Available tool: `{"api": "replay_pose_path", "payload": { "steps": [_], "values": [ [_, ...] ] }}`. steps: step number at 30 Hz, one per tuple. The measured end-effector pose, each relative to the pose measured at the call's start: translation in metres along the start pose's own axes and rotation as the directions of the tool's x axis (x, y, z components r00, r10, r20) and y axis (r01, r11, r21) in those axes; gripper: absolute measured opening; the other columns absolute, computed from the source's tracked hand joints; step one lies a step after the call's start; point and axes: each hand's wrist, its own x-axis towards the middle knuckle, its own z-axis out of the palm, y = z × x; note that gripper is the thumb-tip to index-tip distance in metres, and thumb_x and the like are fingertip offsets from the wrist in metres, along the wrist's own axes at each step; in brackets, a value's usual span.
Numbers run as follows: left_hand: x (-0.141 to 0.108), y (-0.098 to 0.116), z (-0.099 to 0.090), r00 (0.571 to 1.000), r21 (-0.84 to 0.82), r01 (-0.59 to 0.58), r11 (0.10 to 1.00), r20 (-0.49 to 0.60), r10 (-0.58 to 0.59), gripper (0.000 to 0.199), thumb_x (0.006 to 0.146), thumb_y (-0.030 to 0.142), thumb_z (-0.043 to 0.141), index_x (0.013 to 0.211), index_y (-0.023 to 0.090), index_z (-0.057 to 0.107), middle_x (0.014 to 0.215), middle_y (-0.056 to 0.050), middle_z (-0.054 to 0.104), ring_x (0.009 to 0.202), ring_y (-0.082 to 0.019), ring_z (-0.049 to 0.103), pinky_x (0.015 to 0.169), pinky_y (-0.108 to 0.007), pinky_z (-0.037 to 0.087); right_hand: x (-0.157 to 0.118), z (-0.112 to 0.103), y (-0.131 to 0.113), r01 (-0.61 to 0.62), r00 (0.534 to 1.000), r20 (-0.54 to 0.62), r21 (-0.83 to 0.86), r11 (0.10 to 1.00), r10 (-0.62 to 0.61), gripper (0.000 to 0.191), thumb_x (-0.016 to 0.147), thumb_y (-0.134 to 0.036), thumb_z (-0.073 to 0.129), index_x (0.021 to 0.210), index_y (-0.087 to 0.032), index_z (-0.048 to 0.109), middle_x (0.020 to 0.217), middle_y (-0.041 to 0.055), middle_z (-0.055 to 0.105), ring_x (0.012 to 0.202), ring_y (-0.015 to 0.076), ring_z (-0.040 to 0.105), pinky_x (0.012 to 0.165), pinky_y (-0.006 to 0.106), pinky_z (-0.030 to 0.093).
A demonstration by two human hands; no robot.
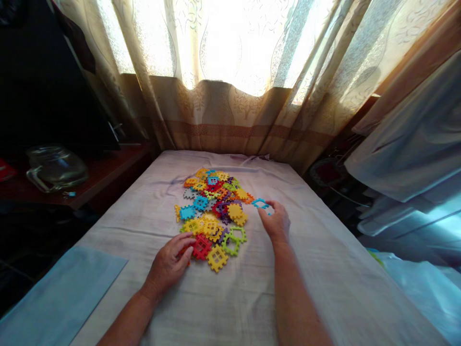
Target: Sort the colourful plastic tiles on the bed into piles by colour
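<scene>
Nearest to the camera, the two bare forearms reach over the surface [230, 312], covered with pale cloth. The right hand [279, 223] pinches with its fingers one open blue plastic frame [259, 200], held at its right end, just beside the mixed pile of colourful toothed plastic pieces [210, 226]. This frame looks light, stiff and thin, so the outer rim should be a good place to hold. The left hand [167, 262] curls its fingers at the pile's near left edge; if they grip something, I cannot tell. Beyond hangs the patterned beige curtain [230, 110].
</scene>
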Motion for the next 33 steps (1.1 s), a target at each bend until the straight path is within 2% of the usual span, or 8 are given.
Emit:
{"api": "replay_pose_path", "payload": {
  "steps": [3,6,13,18,22,25,30,33],
  "values": [
    [0.0,-0.001,0.001,1.0,-0.013,0.015,1.0,-0.005,-0.015,0.025,0.089,0.034,0.052,0.099,0.025,0.073,0.109,-0.006,0.073,0.101,-0.019,0.069,0.091,-0.032,0.056,0.007,-0.013,0.031,-0.246,0.969,-0.049,-0.102,0.964,0.242,0.038,0.074,-0.035,0.061,0.109,-0.02,0.066,0.117,0.0115,0.065,0.109,0.0292,0.058,0.092,0.043,0.043],
    [0.0,-0.002,0.0,1.0,-0.025,0.025,0.999,0.004,-0.025,0.024,0.088,0.035,0.054,0.098,0.025,0.074,0.11,-0.005,0.073,0.102,-0.02,0.069,0.091,-0.032,0.056,0.007,-0.018,0.043,-0.364,0.932,-0.049,-0.14,0.921,0.36,0.039,0.077,-0.037,0.059,0.112,-0.022,0.066,0.121,0.0109,0.064,0.111,0.0299,0.057,0.094,0.045,0.042],
    [0.001,-0.001,-0.002,0.999,-0.021,0.043,0.999,-0.029,-0.043,0.026,0.089,0.037,0.053,0.098,0.025,0.073,0.109,-0.006,0.074,0.099,-0.019,0.07,0.091,-0.031,0.056,0.003,-0.016,0.036,-0.353,0.932,0.001,-0.237,0.905,0.363,0.038,0.082,-0.036,0.055,0.116,-0.023,0.065,0.123,0.0114,0.063,0.116,0.03,0.056,0.099,0.048,0.039],
    [0.001,-0.002,-0.001,0.998,-0.016,0.039,0.999,-0.046,-0.04,0.026,0.089,0.039,0.053,0.097,0.025,0.074,0.107,-0.005,0.074,0.097,-0.019,0.071,0.09,-0.031,0.056,0.002,-0.016,0.04,-0.339,0.935,0.003,-0.275,0.899,0.354,0.038,0.083,-0.036,0.052,0.116,-0.024,0.066,0.125,0.0118,0.063,0.116,0.0306,0.056,0.1,0.049,0.037],
    [0.001,-0.002,-0.001,0.998,-0.025,0.036,0.999,-0.049,-0.037,0.026,0.089,0.038,0.053,0.098,0.026,0.074,0.108,-0.005,0.074,0.097,-0.019,0.071,0.09,-0.03,0.056,0.001,-0.014,0.04,-0.323,0.946,-0.059,-0.244,0.914,0.318,0.038,0.083,-0.036,0.051,0.115,-0.024,0.067,0.128,0.0123,0.06,0.116,0.0316,0.054,0.098,0.05,0.038],
    [0.001,-0.001,0.0,0.998,-0.044,0.044,0.998,-0.054,-0.046,0.025,0.088,0.037,0.053,0.097,0.025,0.074,0.107,-0.005,0.074,0.098,-0.019,0.07,0.09,-0.031,0.056,-0.001,-0.01,0.033,-0.262,0.965,-0.088,-0.201,0.944,0.249,0.036,0.082,-0.032,0.05,0.112,-0.023,0.068,0.128,0.0114,0.06,0.117,0.0306,0.053,0.097,0.05,0.038],
    [0.002,0.001,-0.001,0.988,-0.088,0.12,0.989,-0.088,-0.128,0.024,0.088,0.035,0.052,0.094,0.024,0.073,0.106,-0.005,0.074,0.097,-0.019,0.07,0.09,-0.032,0.056,-0.011,0.006,0.009,-0.033,0.996,-0.087,-0.122,0.992,0.022,0.031,0.079,-0.026,0.052,0.104,-0.021,0.07,0.125,0.011,0.061,0.114,0.0286,0.055,0.098,0.048,0.036],
    [0.003,0.0,-0.003,0.974,-0.117,0.173,0.978,-0.129,-0.188,0.024,0.087,0.034,0.052,0.09,0.024,0.073,0.104,-0.005,0.074,0.097,-0.019,0.07,0.091,-0.033,0.056,-0.022,0.021,-0.009,0.147,0.986,-0.073,-0.068,0.987,-0.152,0.028,0.078,-0.024,0.054,0.1,-0.02,0.07,0.12,0.0113,0.063,0.112,0.0277,0.056,0.099,0.046,0.033]
  ]
}}
